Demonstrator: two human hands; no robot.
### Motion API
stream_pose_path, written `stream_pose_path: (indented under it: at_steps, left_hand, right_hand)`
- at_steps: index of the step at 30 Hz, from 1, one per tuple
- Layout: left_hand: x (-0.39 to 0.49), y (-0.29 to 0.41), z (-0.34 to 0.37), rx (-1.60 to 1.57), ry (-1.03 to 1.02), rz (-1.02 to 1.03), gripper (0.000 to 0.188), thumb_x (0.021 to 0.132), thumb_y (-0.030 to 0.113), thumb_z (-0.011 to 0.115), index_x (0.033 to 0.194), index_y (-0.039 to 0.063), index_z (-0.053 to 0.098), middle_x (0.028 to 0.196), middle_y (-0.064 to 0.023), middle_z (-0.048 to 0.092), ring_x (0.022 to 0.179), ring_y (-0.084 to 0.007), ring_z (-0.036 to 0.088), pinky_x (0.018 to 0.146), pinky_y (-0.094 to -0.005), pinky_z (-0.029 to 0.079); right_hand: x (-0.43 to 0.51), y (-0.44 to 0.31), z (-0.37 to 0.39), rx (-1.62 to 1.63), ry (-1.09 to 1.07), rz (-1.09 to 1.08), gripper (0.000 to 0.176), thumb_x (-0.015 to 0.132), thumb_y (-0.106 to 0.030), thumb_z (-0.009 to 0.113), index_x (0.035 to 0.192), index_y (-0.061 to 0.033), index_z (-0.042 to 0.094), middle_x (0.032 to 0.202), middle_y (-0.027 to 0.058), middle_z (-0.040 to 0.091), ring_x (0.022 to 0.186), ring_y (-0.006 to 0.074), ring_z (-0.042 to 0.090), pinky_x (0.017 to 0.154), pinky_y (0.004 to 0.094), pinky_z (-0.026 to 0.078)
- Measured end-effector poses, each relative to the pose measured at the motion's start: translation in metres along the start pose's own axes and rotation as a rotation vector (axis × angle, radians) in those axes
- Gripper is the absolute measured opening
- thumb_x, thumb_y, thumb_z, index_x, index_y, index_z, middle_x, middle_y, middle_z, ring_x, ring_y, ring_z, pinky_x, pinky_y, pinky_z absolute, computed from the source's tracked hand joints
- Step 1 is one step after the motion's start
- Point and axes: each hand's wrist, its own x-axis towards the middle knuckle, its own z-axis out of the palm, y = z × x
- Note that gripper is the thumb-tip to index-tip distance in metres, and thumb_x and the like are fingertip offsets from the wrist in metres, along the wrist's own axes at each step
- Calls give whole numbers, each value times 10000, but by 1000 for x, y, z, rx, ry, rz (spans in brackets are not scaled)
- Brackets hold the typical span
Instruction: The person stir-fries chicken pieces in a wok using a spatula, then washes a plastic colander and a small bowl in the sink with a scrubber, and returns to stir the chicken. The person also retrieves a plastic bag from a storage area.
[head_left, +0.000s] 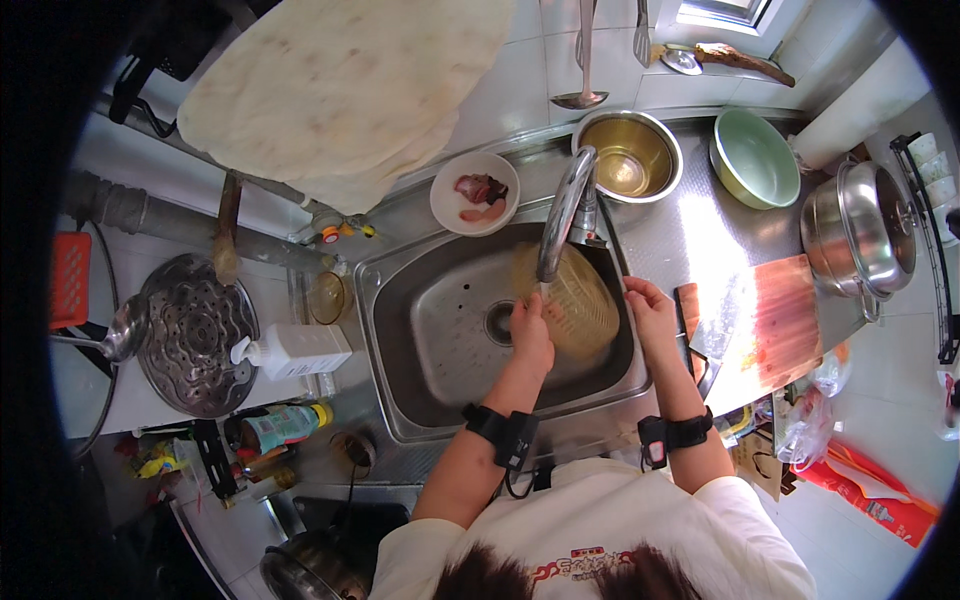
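Observation:
A yellowish slotted plastic colander (581, 300) is tilted in the stainless-steel sink (427, 337), blurred by motion. My left hand (532, 334) grips its left rim, thumb uppermost, just below the spout of the chrome faucet (559, 214). Faint pinkish patches show in the colander, too blurred to identify. My right hand (652, 311) is at the sink's right edge, close beside the colander, with thumb and fingers bent. Whether it touches the colander or pinches anything is unclear. Behind the sink, a white bowl (444, 202) holds several pieces of raw meat (480, 193).
A steel basin (626, 157), green bowl (757, 161) and lidded steel pot (855, 229) stand at the back right. A cleaver (712, 330) lies on a wooden cutting board (784, 319). On the left are a white pump bottle (304, 351) and a perforated steamer plate (199, 337).

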Motion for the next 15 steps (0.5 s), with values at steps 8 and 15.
stream_pose_path:
  at_steps: [8,15]
  left_hand:
    - [7,18,-74,651,10,307,336,1003,356,542,997,38,650,810,5,588,649,-106,526,608,-277,441]
    - [-23,91,-148,141,26,115,480,1002,446,494,1206,23,592,1123,-89,648,1017,-214,622,877,-373,504]
  right_hand:
    - [42,0,22,-147,-135,-133,231,914,-168,631,1073,-17,704,843,85,723,774,131,670,704,280,509]
    - [55,-17,46,-364,-54,-152,205,907,-183,674,977,-4,742,794,73,729,704,81,618,656,263,484]
